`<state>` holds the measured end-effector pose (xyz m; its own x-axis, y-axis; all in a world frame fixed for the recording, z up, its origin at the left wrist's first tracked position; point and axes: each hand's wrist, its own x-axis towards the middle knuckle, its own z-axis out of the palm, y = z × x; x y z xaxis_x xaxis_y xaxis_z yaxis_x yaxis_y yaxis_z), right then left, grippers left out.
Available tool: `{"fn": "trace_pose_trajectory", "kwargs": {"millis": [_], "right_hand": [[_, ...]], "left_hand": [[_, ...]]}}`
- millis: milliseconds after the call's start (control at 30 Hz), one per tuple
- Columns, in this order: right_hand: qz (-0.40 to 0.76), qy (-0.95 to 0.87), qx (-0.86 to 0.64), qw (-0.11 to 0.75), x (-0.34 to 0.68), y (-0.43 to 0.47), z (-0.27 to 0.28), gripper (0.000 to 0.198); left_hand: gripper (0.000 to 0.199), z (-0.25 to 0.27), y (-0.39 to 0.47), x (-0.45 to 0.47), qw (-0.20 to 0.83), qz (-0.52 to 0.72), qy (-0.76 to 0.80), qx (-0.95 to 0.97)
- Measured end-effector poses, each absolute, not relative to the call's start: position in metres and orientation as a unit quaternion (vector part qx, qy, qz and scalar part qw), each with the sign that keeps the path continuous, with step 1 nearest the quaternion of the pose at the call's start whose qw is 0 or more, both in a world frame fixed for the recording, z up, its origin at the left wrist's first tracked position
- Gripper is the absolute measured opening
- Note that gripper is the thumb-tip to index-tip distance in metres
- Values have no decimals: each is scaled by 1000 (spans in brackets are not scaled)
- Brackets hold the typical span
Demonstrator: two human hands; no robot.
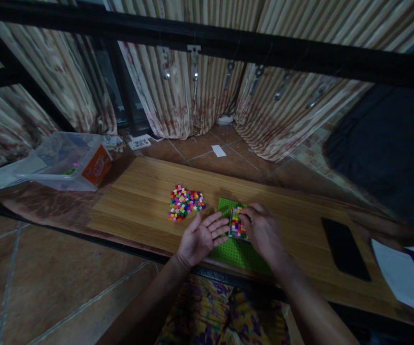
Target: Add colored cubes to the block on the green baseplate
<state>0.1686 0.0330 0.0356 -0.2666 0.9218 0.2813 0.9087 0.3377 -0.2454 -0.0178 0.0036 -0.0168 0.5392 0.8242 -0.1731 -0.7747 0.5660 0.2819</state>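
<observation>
My left hand (204,235) lies palm up with its fingers spread, the fingertips by the left side of a small block of multicoloured bricks (236,224). I cannot make out any brick on the palm. That block, with a dark edge along its left, sits on a green studded baseplate (237,254). Over its right part, my right hand (262,227) is closed, thumb and fingers pinched together at the bricks; whatever is between the fingertips is hidden. Left of the baseplate, a loose pile of small coloured bricks (185,203) is spread on the wooden board (128,206).
A clear plastic bin (66,158) with an orange label stands at the far left. On the right lie a black flat slab (345,249) and white papers (401,275). Beyond the board are a white card (218,151), striped curtains (192,105) and a dark horizontal bar (207,36).
</observation>
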Motion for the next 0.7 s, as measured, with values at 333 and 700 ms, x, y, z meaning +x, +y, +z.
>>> {"fn": "trace_pose_trajectory", "kwargs": {"millis": [333,700], "right_hand": [[124,-731,-627,238,185,57,31,20],[517,-519,-619,283,193,68,23,41]], "left_hand": [[54,-18,3,-18,875,455,140,85],[49,-19,2,-18,875,455,140,85]]}}
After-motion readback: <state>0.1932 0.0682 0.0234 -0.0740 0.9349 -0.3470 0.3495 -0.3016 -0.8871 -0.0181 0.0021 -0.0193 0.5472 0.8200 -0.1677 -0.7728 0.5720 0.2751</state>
